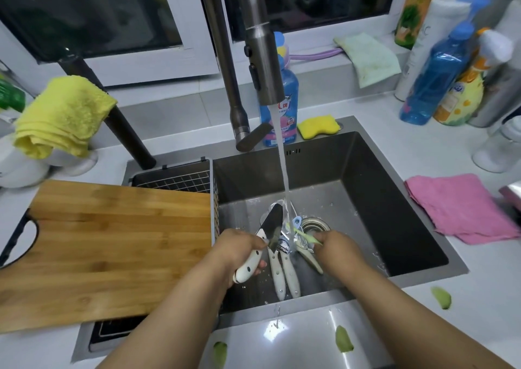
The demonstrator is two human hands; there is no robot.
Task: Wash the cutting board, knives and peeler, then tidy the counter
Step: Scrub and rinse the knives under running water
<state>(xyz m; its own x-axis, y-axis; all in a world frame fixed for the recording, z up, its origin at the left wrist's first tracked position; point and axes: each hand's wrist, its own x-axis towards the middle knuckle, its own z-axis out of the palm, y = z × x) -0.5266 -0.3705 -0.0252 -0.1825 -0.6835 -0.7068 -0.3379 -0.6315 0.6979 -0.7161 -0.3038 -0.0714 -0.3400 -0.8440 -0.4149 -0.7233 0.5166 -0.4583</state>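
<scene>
Fingers of the left hand (239, 248) are curled tight round the white riveted handle of a dark-bladed kitchen knife (263, 243), whose long axis runs up and away toward the running water stream (283, 176); its tip sits just left of the flow, so a small shift rightward should bring the blade under it. Off to the far left, the rectangular bamboo cutting board (112, 244) lies flat across the sink's left edge, smooth-grained and seemingly dry, well apart from both hands. Two more white-handled knives (283, 272) rest on the brushed steel sink (366, 188) floor between the hands, handles toward the person. On the right, the right hand (337, 248) pinches a limp, pale green vegetable peel strip (303, 234) beside a slim pale-handled peeler (311, 257), near the drain (314, 224).
</scene>
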